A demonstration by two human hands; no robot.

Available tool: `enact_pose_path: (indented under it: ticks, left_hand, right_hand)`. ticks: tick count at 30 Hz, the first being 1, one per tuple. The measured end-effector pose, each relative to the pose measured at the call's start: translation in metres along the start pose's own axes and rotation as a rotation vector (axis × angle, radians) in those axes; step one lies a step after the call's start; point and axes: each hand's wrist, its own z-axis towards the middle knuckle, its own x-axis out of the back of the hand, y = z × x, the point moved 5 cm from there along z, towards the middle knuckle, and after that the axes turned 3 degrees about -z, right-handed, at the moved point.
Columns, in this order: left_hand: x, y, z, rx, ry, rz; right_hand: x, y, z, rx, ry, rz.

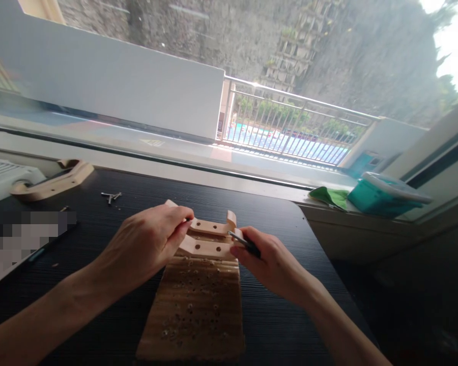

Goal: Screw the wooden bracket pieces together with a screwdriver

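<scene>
My left hand point(152, 234) is closed in a pinch above the left ends of two pale wooden pieces; a small dark tip shows at its fingers, too small to name. My right hand point(270, 259) grips a screwdriver point(248, 242) with a dark handle and a thin metal shaft pointing left. Its fingertips also touch the right end of the nearer wooden piece point(209, 249). Just behind lies the farther wooden piece point(211, 226), with an upturned right end. Dark holes show in both. They rest across the far end of a worn brown board point(202, 305) pitted with holes.
Several loose screws point(111, 197) lie on the black table point(278, 218). At the far left are a curved wooden piece point(57, 183) and a white ribbed object point(11, 175). A teal container point(381, 195) and green cloth point(330, 196) sit on the windowsill at right.
</scene>
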Motion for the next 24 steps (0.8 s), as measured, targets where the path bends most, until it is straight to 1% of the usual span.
enact_pose_path:
  ticks: [8,13,15,21,24]
  left_hand:
    - [-0.008,-0.010,-0.001,0.064,-0.029,-0.083]
    - [-0.007,-0.014,-0.001,0.085,-0.001,-0.130]
    - [-0.008,-0.015,-0.003,0.097,-0.010,-0.153]
    - [-0.017,-0.014,-0.011,0.054,0.008,-0.175]
    - [-0.018,-0.012,-0.008,0.055,0.005,-0.182]
  right_hand:
    - [-0.006,0.005,0.004,0.002,-0.003,-0.007]
    - [-0.006,0.006,0.005,-0.013,-0.014,-0.006]
    - [-0.008,0.006,0.004,-0.014,-0.023,0.002]
    - [-0.017,0.007,-0.002,-0.001,-0.036,0.022]
    - [-0.016,0.008,-0.001,0.005,-0.045,0.021]
